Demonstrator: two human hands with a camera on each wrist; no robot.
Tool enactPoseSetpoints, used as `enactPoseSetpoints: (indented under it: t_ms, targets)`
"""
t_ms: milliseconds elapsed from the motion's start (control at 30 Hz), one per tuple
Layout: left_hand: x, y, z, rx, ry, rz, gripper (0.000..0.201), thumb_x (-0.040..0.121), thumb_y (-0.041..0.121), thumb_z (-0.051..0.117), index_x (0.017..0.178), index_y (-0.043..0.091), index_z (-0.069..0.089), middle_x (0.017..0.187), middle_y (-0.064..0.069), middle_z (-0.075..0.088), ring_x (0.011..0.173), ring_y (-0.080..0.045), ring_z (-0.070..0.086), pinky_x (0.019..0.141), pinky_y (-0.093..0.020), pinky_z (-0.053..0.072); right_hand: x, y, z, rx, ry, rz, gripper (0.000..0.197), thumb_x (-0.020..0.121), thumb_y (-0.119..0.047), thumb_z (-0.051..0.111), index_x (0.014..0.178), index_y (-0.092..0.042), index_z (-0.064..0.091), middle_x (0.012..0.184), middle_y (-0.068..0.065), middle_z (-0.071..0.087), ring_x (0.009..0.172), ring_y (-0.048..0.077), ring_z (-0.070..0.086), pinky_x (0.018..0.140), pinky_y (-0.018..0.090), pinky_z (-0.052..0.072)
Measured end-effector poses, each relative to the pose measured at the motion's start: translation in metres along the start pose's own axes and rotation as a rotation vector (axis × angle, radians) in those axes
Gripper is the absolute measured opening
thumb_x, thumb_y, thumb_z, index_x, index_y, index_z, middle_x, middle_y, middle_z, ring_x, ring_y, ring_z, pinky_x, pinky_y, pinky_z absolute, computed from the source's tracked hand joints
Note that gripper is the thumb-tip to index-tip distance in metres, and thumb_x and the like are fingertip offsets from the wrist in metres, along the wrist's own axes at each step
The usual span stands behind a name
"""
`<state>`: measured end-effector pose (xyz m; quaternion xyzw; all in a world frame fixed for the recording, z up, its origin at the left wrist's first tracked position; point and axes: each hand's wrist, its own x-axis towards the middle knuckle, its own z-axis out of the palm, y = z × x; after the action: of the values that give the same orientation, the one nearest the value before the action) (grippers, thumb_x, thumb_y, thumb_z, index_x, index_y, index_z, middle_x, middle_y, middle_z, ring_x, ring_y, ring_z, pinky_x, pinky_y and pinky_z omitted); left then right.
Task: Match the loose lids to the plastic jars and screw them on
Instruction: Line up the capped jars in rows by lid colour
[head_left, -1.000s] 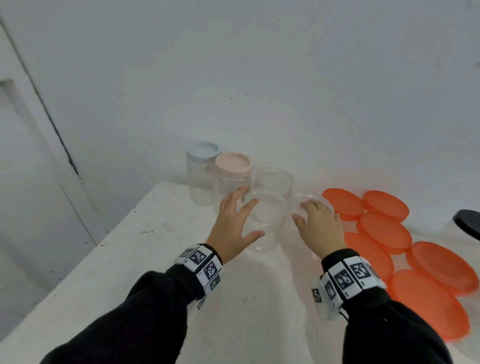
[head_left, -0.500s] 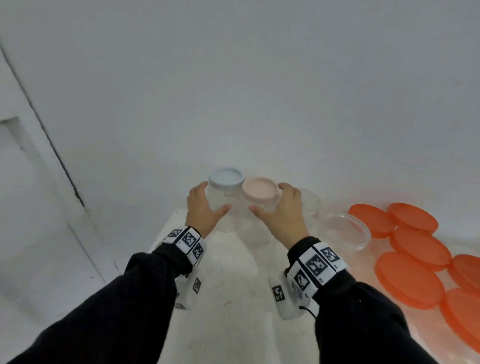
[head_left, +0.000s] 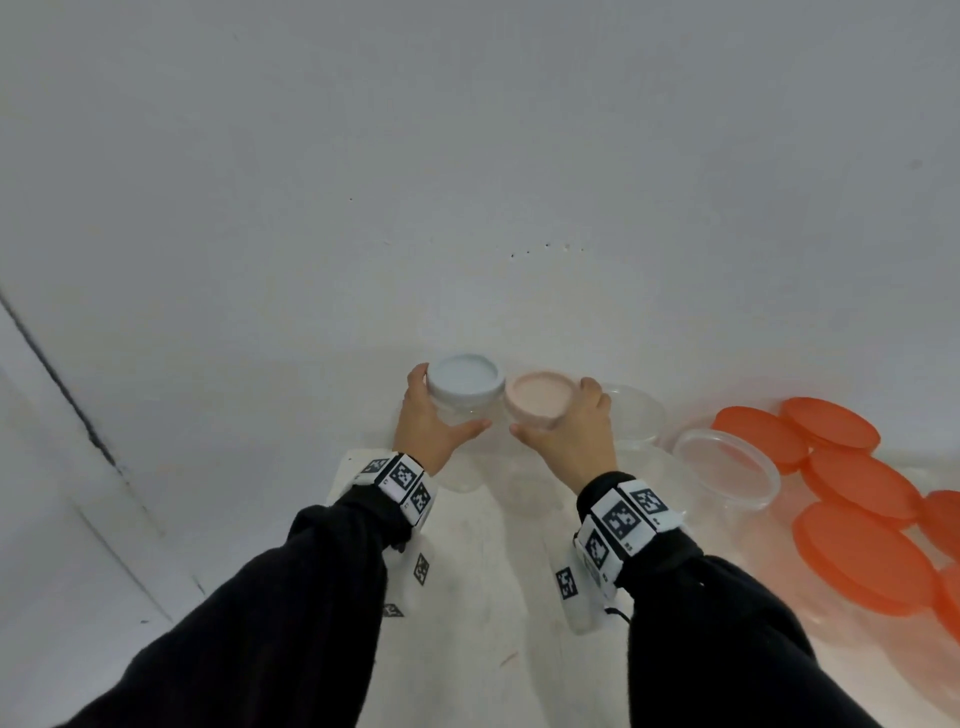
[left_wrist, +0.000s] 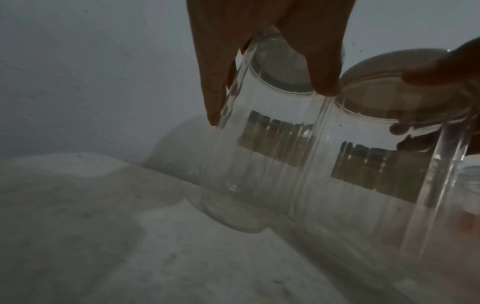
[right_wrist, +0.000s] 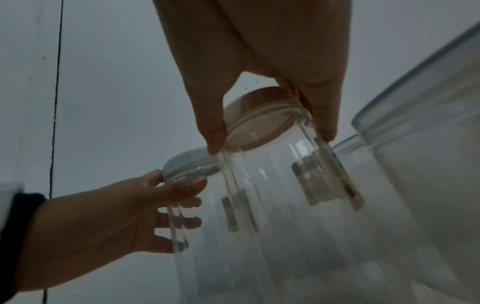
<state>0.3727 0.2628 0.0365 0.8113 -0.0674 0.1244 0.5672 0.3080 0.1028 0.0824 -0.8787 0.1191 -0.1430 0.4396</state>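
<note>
Jars are gripped high on the head view: the blue-lidded jar (head_left: 464, 402) by the left hand (head_left: 428, 422), the pink-lidded jar (head_left: 537, 402) by the right hand (head_left: 569, 428), probably for shifting aside. Left wrist: fingers (left_wrist: 322, 61) are curled round clear wall above the table (left_wrist: 103, 236). Right wrist: thumb and fingers (right_wrist: 213, 115) are pinching under the pink lid (right_wrist: 262, 111).

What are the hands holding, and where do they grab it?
Left hand holds the blue-lidded jar near its top; right hand holds the pink-lidded jar near its top.

Two capped clear jars (head_left: 467, 410), side-by-side
</note>
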Motion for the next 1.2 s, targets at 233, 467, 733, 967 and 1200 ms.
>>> enactPoseSetpoints:
  t_ms: [233, 467, 733, 967, 1200]
  targets:
    - [-0.002, -0.008, -0.054, 0.022, -0.064, 0.039, 0.088, 0.061, 0.019, 0.087, 0.129, 0.025, 0.030, 0.109, 0.006, 0.046, 0.102, -0.017, 0.050, 0.081, -0.022, 0.040, 0.000, -0.010, 0.013, 0.021, -0.088, -0.056, 0.099, 0.069, -0.028, 0.082, 0.143, -0.004, 0.020, 0.141, 0.008, 0.031, 0.127, 0.022, 0.037, 0.091, 0.019, 0.027]
    - [-0.005, -0.028, -0.102, -0.013, -0.099, -0.001, 0.094, 0.059, 0.018, 0.088, 0.132, 0.031, 0.031, 0.124, 0.000, 0.048, 0.108, -0.020, 0.051, 0.081, -0.018, 0.043, 0.001, -0.025, 0.038, 0.069, -0.203, -0.107, 0.097, 0.066, -0.028, 0.084, 0.141, -0.006, 0.026, 0.136, 0.005, 0.035, 0.120, 0.017, 0.041, 0.094, 0.023, 0.035]
    - [-0.006, -0.038, -0.122, -0.027, -0.092, 0.010, 0.103, 0.044, 0.043, 0.084, 0.132, 0.032, 0.032, 0.121, 0.014, 0.047, 0.113, -0.015, 0.048, 0.084, -0.013, 0.040, 0.009, -0.032, 0.055, 0.125, -0.235, -0.152, 0.090, 0.062, -0.027, 0.086, 0.133, -0.010, 0.034, 0.128, 0.004, 0.042, 0.109, 0.013, 0.045, 0.090, 0.024, 0.039]
    - [-0.007, -0.041, -0.120, -0.037, -0.101, 0.010, 0.107, 0.040, 0.052, 0.081, 0.132, 0.035, 0.031, 0.124, 0.012, 0.046, 0.114, -0.017, 0.049, 0.093, -0.026, 0.042, 0.011, -0.031, 0.057, 0.112, -0.230, -0.166, 0.088, 0.064, -0.026, 0.085, 0.134, -0.008, 0.034, 0.128, 0.005, 0.041, 0.111, 0.015, 0.045, 0.091, 0.026, 0.041]
    - [-0.005, -0.037, -0.110, -0.028, -0.122, 0.009, 0.109, 0.041, 0.054, 0.080, 0.136, 0.035, 0.029, 0.129, 0.010, 0.044, 0.115, -0.017, 0.049, 0.094, -0.025, 0.041, 0.013, -0.031, 0.049, 0.065, -0.210, -0.156, 0.087, 0.064, -0.028, 0.084, 0.133, -0.007, 0.035, 0.128, 0.006, 0.040, 0.110, 0.016, 0.046, 0.091, 0.027, 0.042]
